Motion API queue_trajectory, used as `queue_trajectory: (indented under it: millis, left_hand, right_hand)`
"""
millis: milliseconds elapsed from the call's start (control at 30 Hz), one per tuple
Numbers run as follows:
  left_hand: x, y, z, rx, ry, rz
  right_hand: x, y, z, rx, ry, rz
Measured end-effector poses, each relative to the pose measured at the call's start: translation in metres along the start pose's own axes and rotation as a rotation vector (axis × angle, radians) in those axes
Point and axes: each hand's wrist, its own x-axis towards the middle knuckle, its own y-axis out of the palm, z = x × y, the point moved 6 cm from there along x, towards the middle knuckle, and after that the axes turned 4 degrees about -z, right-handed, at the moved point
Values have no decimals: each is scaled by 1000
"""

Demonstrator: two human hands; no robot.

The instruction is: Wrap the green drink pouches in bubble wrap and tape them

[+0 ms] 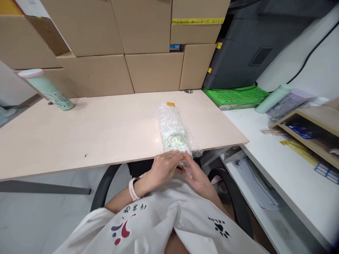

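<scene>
A long item wrapped in clear bubble wrap (173, 128) lies on the beige table (92, 134), its near end at the table's front edge. A small orange tape tab (170, 104) shows at its far end. My left hand (161, 169) rests its fingers on the near end of the bundle, fingers held together. My right hand (194, 174) meets it from the right, fingertips pinching the wrap at that same end, where a bit of orange shows. A pale pink watch (132, 189) sits on my left wrist.
A mint-green bottle with a pink lid (46, 88) stands at the table's far left. Cardboard boxes (127, 46) are stacked along the back. A green crate (235, 97) and dark machine (254, 42) sit right, beside a white desk (291, 176) with a wooden shelf (315, 130).
</scene>
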Motion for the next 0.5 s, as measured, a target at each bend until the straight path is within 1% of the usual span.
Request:
queue_trajectory:
  millis: [67, 200, 267, 333, 400, 433, 467, 500]
  left_hand:
    - [-2, 1, 0, 31, 14, -28]
    - [-6, 15, 2, 78, 24, -79]
    - [-6, 18, 2, 58, 19, -105]
    - [-5, 12, 2, -1, 1, -113]
    - [-5, -2, 1, -91, -12, -52]
    - [-5, -10, -1, -144, -1, 10]
    - [-7, -16, -4, -199, 27, 127]
    - [-8, -24, -6, -236, 59, 215]
  right_hand:
    - [0, -3, -3, 30, -39, -55]
    - [2, -17, -9, 50, -72, -203]
    - [3, -20, -11, 23, -71, -220]
    - [4, -22, -10, -6, -71, -217]
    - [2, -23, -8, -23, -62, -232]
    - [1, -23, -5, -25, -61, -238]
    - [-1, -22, -3, -25, -64, -240]
    - [-3, -21, 0, -27, -71, -235]
